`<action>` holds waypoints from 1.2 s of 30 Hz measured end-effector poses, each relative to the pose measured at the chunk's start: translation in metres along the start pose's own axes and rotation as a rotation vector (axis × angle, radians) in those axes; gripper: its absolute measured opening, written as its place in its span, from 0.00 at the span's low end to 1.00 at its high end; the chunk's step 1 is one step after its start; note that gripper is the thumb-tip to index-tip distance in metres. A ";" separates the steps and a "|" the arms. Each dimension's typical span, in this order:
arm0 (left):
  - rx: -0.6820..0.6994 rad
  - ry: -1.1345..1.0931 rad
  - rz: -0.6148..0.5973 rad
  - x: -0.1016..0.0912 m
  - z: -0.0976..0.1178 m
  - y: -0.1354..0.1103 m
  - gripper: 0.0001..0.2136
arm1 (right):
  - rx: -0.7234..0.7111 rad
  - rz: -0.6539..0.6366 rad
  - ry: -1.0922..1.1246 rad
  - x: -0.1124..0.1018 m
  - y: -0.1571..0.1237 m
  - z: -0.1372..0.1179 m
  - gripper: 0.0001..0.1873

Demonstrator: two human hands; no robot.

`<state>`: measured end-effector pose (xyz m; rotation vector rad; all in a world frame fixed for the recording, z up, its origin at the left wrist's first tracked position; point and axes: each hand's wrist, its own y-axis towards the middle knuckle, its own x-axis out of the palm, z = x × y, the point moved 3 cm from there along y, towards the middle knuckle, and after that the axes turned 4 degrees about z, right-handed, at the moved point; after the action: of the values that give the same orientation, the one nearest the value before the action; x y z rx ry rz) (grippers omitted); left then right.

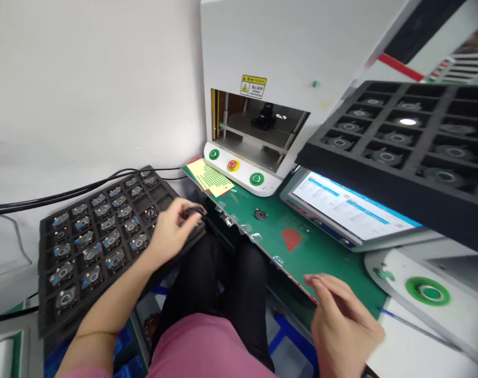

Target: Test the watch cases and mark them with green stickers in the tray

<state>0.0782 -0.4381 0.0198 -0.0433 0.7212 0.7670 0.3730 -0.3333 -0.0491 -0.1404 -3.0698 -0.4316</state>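
Note:
My left hand [171,229] is closed on a small dark round part [193,211], pinched between thumb and fingers above the right side of a black compartment tray [166,202]. Many compartments of that tray hold similar dark parts with round centres, several with blue marks. My right hand [341,320] is over the front edge of the green bench mat [274,207], its thumb and fingers pressed together, slightly blurred, with nothing visible in them. A single dark round part [259,214] lies on the mat between my hands and the white machine [262,42].
The machine's base carries green buttons [256,179] and a red button [233,165] below its opening. A screen [352,207] stands at right, beneath a second black tray [400,126] of parts. Black cables [65,197] run behind the left tray. A blue pen [415,325] lies at right.

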 end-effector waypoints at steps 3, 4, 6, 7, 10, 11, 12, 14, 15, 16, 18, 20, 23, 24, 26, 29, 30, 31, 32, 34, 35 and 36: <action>0.109 -0.404 -0.226 0.043 0.043 -0.032 0.07 | -0.053 -0.069 0.123 0.013 0.000 -0.013 0.05; 0.127 -0.491 -0.294 0.054 0.053 -0.039 0.06 | -0.083 -0.079 0.153 0.016 0.000 -0.020 0.07; 0.154 -0.627 -0.413 0.071 0.068 -0.050 0.05 | -0.139 -0.068 0.211 0.019 0.000 -0.034 0.11; 0.162 -0.684 -0.462 0.078 0.073 -0.053 0.04 | -0.154 -0.056 0.234 0.019 0.000 -0.040 0.14; 0.170 -0.841 -0.567 0.093 0.082 -0.063 0.05 | -0.121 -0.055 0.267 0.017 0.001 -0.052 0.25; 0.171 -0.882 -0.575 0.096 0.083 -0.065 0.05 | -0.105 -0.068 0.253 0.016 0.001 -0.054 0.25; 0.173 -0.912 -0.575 0.098 0.084 -0.068 0.05 | -0.099 -0.083 0.230 0.015 0.001 -0.056 0.23; 0.183 -0.948 -0.557 0.101 0.087 -0.073 0.05 | -0.124 -0.095 0.180 0.012 0.001 -0.060 0.16; 0.189 -0.957 -0.544 0.101 0.088 -0.074 0.05 | -0.147 -0.096 0.161 0.011 0.001 -0.062 0.15; 0.195 -0.965 -0.528 0.101 0.089 -0.076 0.06 | -0.168 -0.101 0.151 0.010 0.001 -0.064 0.14; 0.219 -0.977 -0.493 0.100 0.091 -0.077 0.06 | -0.194 -0.121 0.156 0.010 0.001 -0.067 0.14; 0.249 -0.981 -0.468 0.099 0.091 -0.077 0.06 | -0.199 -0.145 0.164 0.012 0.001 -0.069 0.15; 0.283 -0.969 -0.458 0.098 0.091 -0.078 0.07 | -0.192 -0.153 0.165 0.013 0.002 -0.070 0.13; 0.289 -0.964 -0.453 0.098 0.091 -0.078 0.07 | -0.186 -0.150 0.158 0.014 0.003 -0.070 0.12; 0.304 -0.960 -0.451 0.098 0.091 -0.078 0.08 | -0.142 -0.121 0.168 0.014 0.003 -0.068 0.12; 0.336 -0.966 -0.464 0.098 0.093 -0.078 0.10 | -0.045 -0.067 0.241 0.012 0.003 -0.064 0.19; 0.347 -0.967 -0.469 0.098 0.093 -0.078 0.10 | -0.043 -0.062 0.241 0.012 0.003 -0.064 0.20; 0.353 -0.968 -0.474 0.098 0.094 -0.078 0.10 | -0.063 -0.065 0.218 0.012 0.003 -0.064 0.19; 0.357 -0.968 -0.476 0.098 0.094 -0.078 0.11 | -0.100 -0.072 0.176 0.011 0.003 -0.065 0.16; 0.355 -0.964 -0.480 0.099 0.093 -0.079 0.11 | -0.180 -0.075 0.096 0.010 0.003 -0.067 0.10; 0.353 -0.959 -0.479 0.100 0.092 -0.079 0.11 | -0.211 -0.072 0.071 0.010 0.003 -0.068 0.10; 0.353 -0.952 -0.480 0.100 0.091 -0.079 0.11 | -0.237 -0.065 0.054 0.009 0.003 -0.069 0.10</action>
<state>0.2316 -0.4073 0.0114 0.4317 -0.0854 0.1308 0.3664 -0.3489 0.0183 -0.0344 -2.9666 -0.7887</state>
